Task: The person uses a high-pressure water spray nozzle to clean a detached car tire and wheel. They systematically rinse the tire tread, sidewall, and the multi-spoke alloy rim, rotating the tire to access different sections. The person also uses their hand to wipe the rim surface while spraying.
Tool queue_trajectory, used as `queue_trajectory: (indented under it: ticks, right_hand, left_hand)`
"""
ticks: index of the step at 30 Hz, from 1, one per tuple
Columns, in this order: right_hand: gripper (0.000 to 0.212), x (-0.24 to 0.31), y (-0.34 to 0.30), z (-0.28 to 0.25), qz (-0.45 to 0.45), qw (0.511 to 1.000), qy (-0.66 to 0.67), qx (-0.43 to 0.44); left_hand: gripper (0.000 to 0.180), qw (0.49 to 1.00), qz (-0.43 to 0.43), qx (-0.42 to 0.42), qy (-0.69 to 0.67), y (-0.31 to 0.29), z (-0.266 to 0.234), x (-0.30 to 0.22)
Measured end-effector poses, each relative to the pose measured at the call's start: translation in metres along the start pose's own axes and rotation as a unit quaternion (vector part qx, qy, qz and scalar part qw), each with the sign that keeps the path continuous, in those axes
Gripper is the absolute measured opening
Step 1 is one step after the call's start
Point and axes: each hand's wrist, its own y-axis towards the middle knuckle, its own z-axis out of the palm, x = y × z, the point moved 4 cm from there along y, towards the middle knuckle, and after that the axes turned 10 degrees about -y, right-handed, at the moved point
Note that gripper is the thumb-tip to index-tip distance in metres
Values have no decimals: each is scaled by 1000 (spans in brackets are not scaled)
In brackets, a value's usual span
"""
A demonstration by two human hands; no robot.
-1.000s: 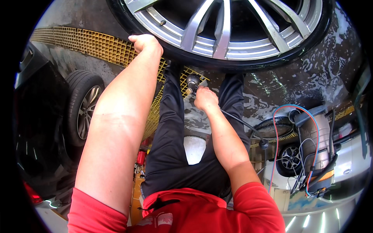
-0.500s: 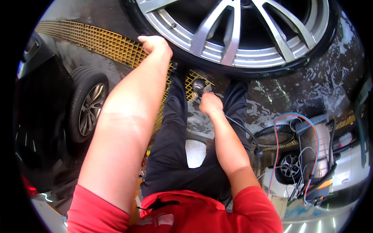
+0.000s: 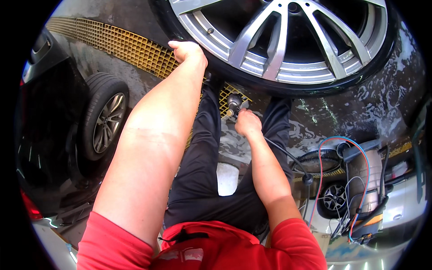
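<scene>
A large wheel [image 3: 275,49] with silver spokes and a black tyre fills the top of the view. My left hand [image 3: 190,53] is against the tyre's left edge, thumb stretched outward and the other fingers mostly hidden. Below the tyre, between my legs, my right hand [image 3: 249,122] is closed round a hand-held air tool [image 3: 234,102]. This tool has a rounded dark metal head and a brass-coloured end, and stands apart from the tyre. A black hose [image 3: 283,150] trails from beside my right hand toward the right.
Yellow floor grating [image 3: 121,44] crosses wet, foam-streaked ground. At the left stands a black car with its own wheel [image 3: 107,118]. A grey machine [image 3: 363,168] with red and blue hoses is at the right, near a white car [image 3: 402,209]. A white bucket-like object [image 3: 227,179] lies behind my legs.
The whole scene has shifted slightly right and down in the view. My left hand stays at the tyre edge, and my right hand keeps hold of the air tool, which is turned a little.
</scene>
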Motion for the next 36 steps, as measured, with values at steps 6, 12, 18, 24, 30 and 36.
queue_trajectory:
  ticks: [6, 12, 18, 24, 30, 36]
  right_hand:
    - [42, -1, -1, -2, 4, 1000, 4, 11]
    - [42, 0, -1, -3, 3, 1000, -6, 12]
    - [45, -1, -1, -2, -2, 1000, -10, -7]
    - [47, -1, 1, 0, -5, 1000, -15, -13]
    - [47, -1, 1, 0, -3, 1000, -11, -10]
    - [46, -1, 2, 0, -4, 1000, -11, -14]
  left_hand:
    - [79, 1000, 4, 11, 2, -6, -2, -3]
    - [77, 1000, -8, -4, 18, -10, -4, -2]
    - [79, 1000, -16, -4, 3, -12, -6, -3]
    - [81, 1000, -20, -6, -10, -9, -3, -2]
    - [83, 999, -25, -7, -22, -6, -3, 1]
    - [82, 999, -24, -7, -23, -8, -1, 0]
